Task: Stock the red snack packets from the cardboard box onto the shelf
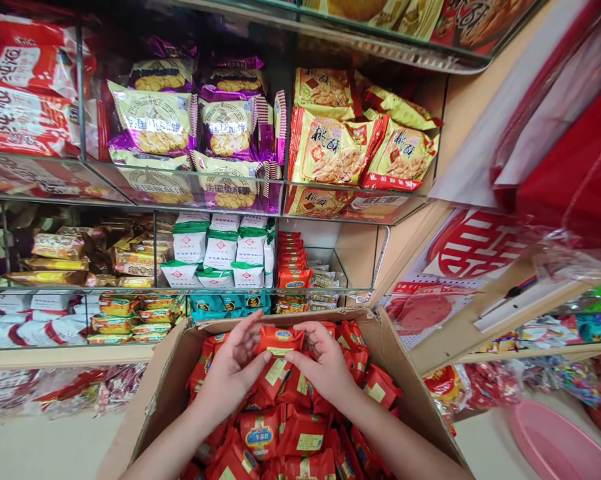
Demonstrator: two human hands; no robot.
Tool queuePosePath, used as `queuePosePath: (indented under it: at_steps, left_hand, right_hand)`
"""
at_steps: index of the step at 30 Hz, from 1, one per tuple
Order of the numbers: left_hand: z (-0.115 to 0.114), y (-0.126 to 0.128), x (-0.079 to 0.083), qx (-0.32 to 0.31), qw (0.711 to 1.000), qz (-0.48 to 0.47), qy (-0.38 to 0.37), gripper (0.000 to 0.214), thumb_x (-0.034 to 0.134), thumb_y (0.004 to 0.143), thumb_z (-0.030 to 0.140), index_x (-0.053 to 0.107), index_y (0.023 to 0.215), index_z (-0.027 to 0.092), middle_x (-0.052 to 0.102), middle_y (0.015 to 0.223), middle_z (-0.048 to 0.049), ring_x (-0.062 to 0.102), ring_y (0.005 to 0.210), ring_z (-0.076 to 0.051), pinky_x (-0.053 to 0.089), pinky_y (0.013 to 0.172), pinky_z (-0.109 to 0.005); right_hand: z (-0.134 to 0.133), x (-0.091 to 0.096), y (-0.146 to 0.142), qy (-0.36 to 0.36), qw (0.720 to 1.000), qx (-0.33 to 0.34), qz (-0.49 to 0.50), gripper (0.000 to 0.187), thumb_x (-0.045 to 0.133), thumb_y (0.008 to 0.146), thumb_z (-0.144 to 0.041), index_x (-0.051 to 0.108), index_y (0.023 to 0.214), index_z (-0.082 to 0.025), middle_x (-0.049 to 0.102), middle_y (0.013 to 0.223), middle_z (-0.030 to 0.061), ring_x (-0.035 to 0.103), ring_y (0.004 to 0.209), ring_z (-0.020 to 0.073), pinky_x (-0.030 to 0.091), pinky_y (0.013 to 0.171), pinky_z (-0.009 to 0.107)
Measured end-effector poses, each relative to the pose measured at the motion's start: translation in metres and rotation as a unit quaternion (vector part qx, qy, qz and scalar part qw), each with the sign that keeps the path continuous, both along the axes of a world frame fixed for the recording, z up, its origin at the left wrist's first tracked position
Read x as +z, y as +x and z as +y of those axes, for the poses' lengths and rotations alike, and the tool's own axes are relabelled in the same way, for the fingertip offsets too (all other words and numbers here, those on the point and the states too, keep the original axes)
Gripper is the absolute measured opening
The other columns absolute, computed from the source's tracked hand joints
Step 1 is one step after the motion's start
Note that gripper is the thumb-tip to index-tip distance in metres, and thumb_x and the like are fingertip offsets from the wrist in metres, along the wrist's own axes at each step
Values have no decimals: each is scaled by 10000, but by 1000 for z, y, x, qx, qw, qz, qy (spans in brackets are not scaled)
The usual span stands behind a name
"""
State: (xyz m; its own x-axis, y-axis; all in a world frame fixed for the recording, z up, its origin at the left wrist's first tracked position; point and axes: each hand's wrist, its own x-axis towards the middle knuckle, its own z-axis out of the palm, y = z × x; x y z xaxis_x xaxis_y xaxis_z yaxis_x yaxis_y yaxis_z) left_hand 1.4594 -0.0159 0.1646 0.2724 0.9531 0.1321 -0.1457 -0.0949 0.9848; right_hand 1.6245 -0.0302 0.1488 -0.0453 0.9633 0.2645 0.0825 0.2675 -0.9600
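Left hand (238, 363) and right hand (323, 363): both closed around one red packet (280, 339), held between them. Cardboard box (170, 373) below held many like packets, beneath glass shelves (330, 200) of snacks.

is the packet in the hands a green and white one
No, the left hand and right hand hold a red packet over the cardboard box.

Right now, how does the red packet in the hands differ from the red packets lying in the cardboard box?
The red packet is held above the heap, pinched between the left hand and right hand; the loose packets lie in the cardboard box. The red packet sits level, blue label facing up; the loose packets lie jumbled and tilted, several showing pale yellow stickers. Both share the same red wrapper.
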Motion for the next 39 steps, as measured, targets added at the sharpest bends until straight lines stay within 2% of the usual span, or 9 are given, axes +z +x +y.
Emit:
queuePosePath:
  at_steps: [4,7,12,17,20,23,27,32,39]
  left_hand:
    - [1,-4,7,-21,999,14,-26,350,580,741,290,503,1074,212,573,1177,-74,532,1079,-205,403,950,-383]
    - [1,-6,9,12,1000,7,7,368,621,708,255,492,1050,211,613,1108,-71,535,1075,-205,394,956,-400]
    - [-1,-3,3,77,995,21,66,340,611,710,236,485,1026,213,602,1072,-66,543,1053,-199,431,921,-392]
    - [-4,-3,-2,64,989,82,107,233,557,755,231,511,983,241,567,1074,-34,543,1036,-180,436,916,-359]
    - [0,-10,-1,98,976,144,129,263,516,779,277,489,1038,238,575,1080,-49,559,995,-188,446,887,-354]
    - [10,-19,-4,137,958,220,124,230,489,785,321,516,988,217,626,969,-45,596,897,-187,465,834,-340]
    - [22,-23,-16,66,949,292,99,199,493,768,304,558,925,202,660,860,-31,629,791,-179,510,716,-301]
    - [25,-21,-23,26,931,341,130,127,513,750,244,604,835,221,648,800,-17,619,752,-176,504,699,-307]
    - [25,-23,-24,25,900,398,174,144,458,794,256,597,822,237,617,784,-26,594,754,-185,489,683,-305]
  right_hand:
    - [-4,10,7,168,971,9,-170,257,463,704,-47,525,865,-238,601,977,24,515,964,173,419,851,378]
    - [-8,18,10,209,954,31,-213,308,443,631,-14,528,829,-235,550,1104,26,440,1078,198,363,912,425]
    - [-7,18,6,46,996,61,-42,372,437,650,-76,503,976,-243,355,1315,48,406,1161,200,412,880,383]
    - [-6,19,-1,-131,983,117,49,368,594,668,-210,481,1018,-232,601,983,40,594,863,163,479,749,324]
    - [2,42,12,-118,989,87,23,305,614,661,-245,504,943,-205,626,850,15,605,765,157,485,700,309]
    - [37,73,39,-4,993,-91,-81,297,565,706,-261,493,988,-201,617,870,19,595,747,156,477,696,306]
    - [118,87,67,-17,906,-286,-311,283,522,711,-139,526,985,-207,613,965,21,569,889,168,432,800,284]
    - [202,71,65,-92,882,-291,-360,211,518,724,-94,587,917,-143,630,926,86,585,878,197,453,732,267]
    - [242,60,67,-115,853,-294,-416,263,487,838,-294,521,1042,-132,552,1043,70,547,917,170,454,787,374]
